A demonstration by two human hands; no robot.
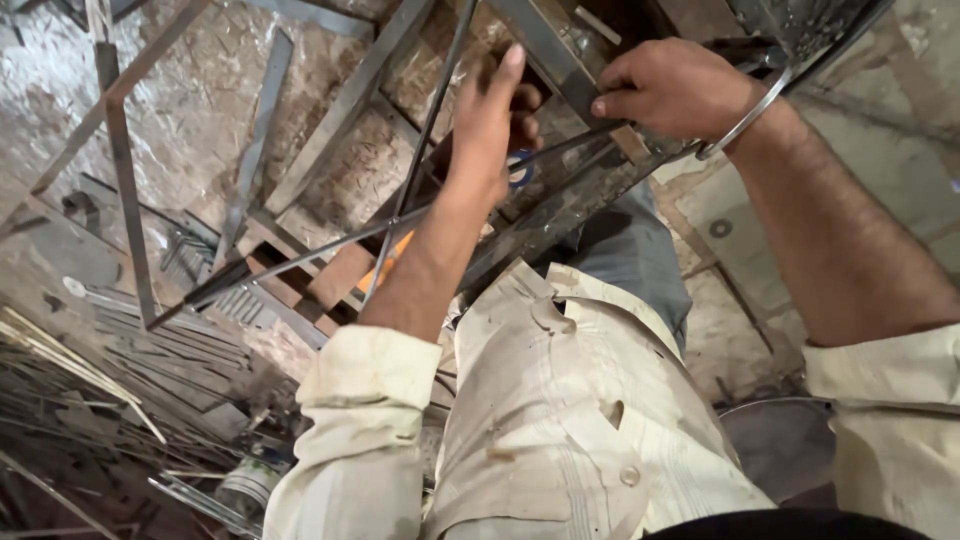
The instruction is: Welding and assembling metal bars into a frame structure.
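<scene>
The left hand (490, 125) reaches forward, arm outstretched, its fingers curled over a dark metal piece on the steel frame (560, 200), beside a thin rod (425, 140) whose long axis runs steeply up and away. The right hand (675, 88), wearing a metal bangle (745, 120), lies just right of it, fingers pinched narrow on a flat bar (545, 55) at the frame's upper edge.

No packages, labels, signs, screens visible
</scene>
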